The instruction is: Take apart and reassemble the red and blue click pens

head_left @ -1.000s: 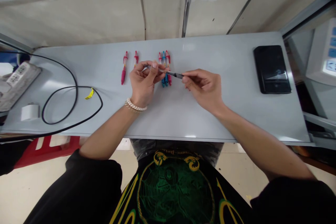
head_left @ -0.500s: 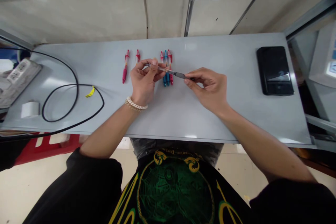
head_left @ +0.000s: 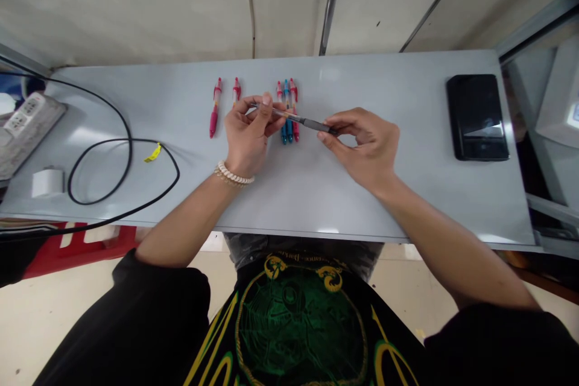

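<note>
One gray-gripped pen [head_left: 313, 125] is above the middle of the table [head_left: 398, 96], left hand [head_left: 248, 142] pinching its clear barrel, right hand [head_left: 368, 148] its dark end; a white charger [head_left: 47, 183] sits table-left.

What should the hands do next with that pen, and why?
Maybe a gentle twist with the right hand: it pinches one end of the pen, while the left hand grips it nearer the other end, which should help steady it.

grey-and-clear pen [head_left: 312, 125], pink pens [head_left: 213, 123]; black shirt [head_left: 136, 313] with green web print [head_left: 271, 335]
</note>
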Demonstrator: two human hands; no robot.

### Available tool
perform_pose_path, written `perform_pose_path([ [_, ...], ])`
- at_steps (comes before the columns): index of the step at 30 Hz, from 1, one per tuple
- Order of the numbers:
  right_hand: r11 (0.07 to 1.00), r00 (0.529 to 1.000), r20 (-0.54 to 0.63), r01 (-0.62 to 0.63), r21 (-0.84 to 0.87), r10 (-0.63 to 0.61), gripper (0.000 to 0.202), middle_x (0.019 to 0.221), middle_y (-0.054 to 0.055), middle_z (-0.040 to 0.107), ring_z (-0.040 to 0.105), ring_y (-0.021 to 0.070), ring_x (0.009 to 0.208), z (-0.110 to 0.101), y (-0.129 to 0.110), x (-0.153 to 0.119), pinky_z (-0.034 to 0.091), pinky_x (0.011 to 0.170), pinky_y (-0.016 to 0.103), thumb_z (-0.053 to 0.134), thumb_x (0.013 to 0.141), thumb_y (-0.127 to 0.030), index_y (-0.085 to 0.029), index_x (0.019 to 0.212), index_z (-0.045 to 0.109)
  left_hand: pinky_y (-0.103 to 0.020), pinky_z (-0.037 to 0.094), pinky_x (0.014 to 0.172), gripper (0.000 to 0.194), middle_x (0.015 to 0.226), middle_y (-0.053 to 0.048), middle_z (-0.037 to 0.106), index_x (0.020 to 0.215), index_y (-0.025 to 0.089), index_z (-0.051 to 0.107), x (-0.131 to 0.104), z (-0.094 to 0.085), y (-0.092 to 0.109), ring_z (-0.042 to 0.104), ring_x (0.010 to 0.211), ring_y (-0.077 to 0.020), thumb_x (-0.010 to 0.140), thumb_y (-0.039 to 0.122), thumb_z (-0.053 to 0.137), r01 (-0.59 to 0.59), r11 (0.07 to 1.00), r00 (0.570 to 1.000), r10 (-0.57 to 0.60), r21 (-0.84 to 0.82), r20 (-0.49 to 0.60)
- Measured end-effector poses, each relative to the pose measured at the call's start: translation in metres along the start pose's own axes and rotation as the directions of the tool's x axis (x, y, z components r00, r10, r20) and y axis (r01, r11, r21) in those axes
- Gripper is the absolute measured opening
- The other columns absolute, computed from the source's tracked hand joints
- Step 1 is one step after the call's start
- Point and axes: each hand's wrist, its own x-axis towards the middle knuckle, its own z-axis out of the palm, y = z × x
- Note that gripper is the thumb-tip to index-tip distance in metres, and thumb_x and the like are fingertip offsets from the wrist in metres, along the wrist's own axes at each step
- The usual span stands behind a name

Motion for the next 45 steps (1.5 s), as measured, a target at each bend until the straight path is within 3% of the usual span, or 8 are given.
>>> perform_pose_path([
  [5,0.995,0.970,0.231,-0.091,0.033,0.081,0.040,0.094,0.001,0.079,0.075,0.0149,0.076,0.004,0.001,-0.003,0.063,0.075,0.031,0.078,0.099,-0.052,-0.026,0.130,0.077,-0.021,0.067,0.071,0.028,0.088,-0.002,0.083,0.093,0.022,0.068,-0.007,0.002,0.004,0.084,0.079,-0.0151,0.095,0.040,0.089,0.028,0.999,0.994,-0.033,0.047,0.109],
  [10,0.984,0.904,0.389,-0.172,-0.049,0.178,0.036,0.079,0.002,0.077,0.064,0.0127,0.060,0.003,-0.002,-0.004,0.050,0.061,0.029,0.067,0.105,-0.049,-0.020,0.118,0.083,-0.022,0.065,0.065,0.030,0.082,-0.001,0.083,0.093,0.021,0.070,-0.009,0.002,0.005,0.081,0.072,-0.0144,0.093,0.042,0.091,0.002,0.995,0.989,-0.017,0.101,0.149],
  [17,0.970,0.894,0.380,-0.235,-0.053,0.238,0.022,0.071,0.001,0.074,0.058,0.0127,0.058,-0.002,-0.009,-0.001,0.047,0.059,0.030,0.074,0.097,-0.038,-0.018,0.102,0.082,-0.024,0.067,0.068,0.031,0.084,0.001,0.082,0.090,0.026,0.070,0.004,-0.006,0.007,0.081,0.076,-0.0147,0.093,0.049,0.090,-0.047,0.997,0.998,0.048,0.058,-0.027],
  [22,0.965,0.906,0.341,-0.263,-0.005,0.249,0.029,0.074,0.002,0.076,0.064,0.0134,0.060,-0.003,-0.010,-0.003,0.049,0.058,0.029,0.074,0.098,-0.046,-0.019,0.106,0.080,-0.024,0.069,0.076,0.021,0.091,-0.001,0.083,0.090,0.027,0.074,0.018,-0.017,0.004,0.083,0.086,-0.0160,0.099,0.042,0.086,0.003,1.000,0.996,-0.004,-0.013,-0.086],
  [26,0.949,0.921,0.278,-0.304,0.078,0.272,0.039,0.079,0.000,0.077,0.060,0.0110,0.059,0.001,-0.008,-0.002,0.049,0.056,0.027,0.085,0.091,-0.056,-0.021,0.108,0.078,-0.022,0.070,0.080,0.024,0.096,-0.003,0.084,0.087,0.024,0.073,0.019,-0.017,0.005,0.084,0.094,-0.0170,0.099,0.041,0.085,0.080,0.996,0.994,-0.083,-0.047,-0.068],
  [32,0.918,0.923,0.213,-0.358,0.170,0.320,0.049,0.073,0.000,0.074,0.063,0.0126,0.059,0.004,-0.005,0.001,0.053,0.052,0.028,0.094,0.079,-0.064,-0.022,0.089,0.071,-0.016,0.068,0.076,0.017,0.100,-0.002,0.085,0.087,0.022,0.075,0.012,-0.012,0.009,0.085,0.095,-0.0147,0.100,0.029,0.083,0.202,0.974,0.979,-0.202,-0.106,0.017],
  [38,0.924,0.940,0.170,-0.326,0.200,0.295,0.046,0.077,0.000,0.075,0.064,0.0125,0.059,0.002,-0.006,0.001,0.056,0.053,0.028,0.091,0.084,-0.063,-0.023,0.093,0.071,-0.025,0.069,0.099,0.006,0.117,-0.004,0.084,0.098,0.022,0.078,0.014,-0.014,0.015,0.081,0.124,-0.0207,0.104,0.021,0.076,0.181,0.978,0.983,-0.179,-0.107,0.029],
  [45,0.967,0.964,0.147,-0.236,0.091,0.222,0.028,0.076,-0.001,0.071,0.062,0.0125,0.066,-0.003,-0.003,0.000,0.050,0.058,0.027,0.086,0.092,-0.048,-0.023,0.102,0.076,-0.028,0.068,0.107,0.006,0.117,-0.004,0.086,0.102,0.022,0.075,0.013,-0.010,0.014,0.082,0.121,-0.0197,0.105,0.017,0.074,0.183,0.972,0.983,-0.179,-0.146,0.041],
])
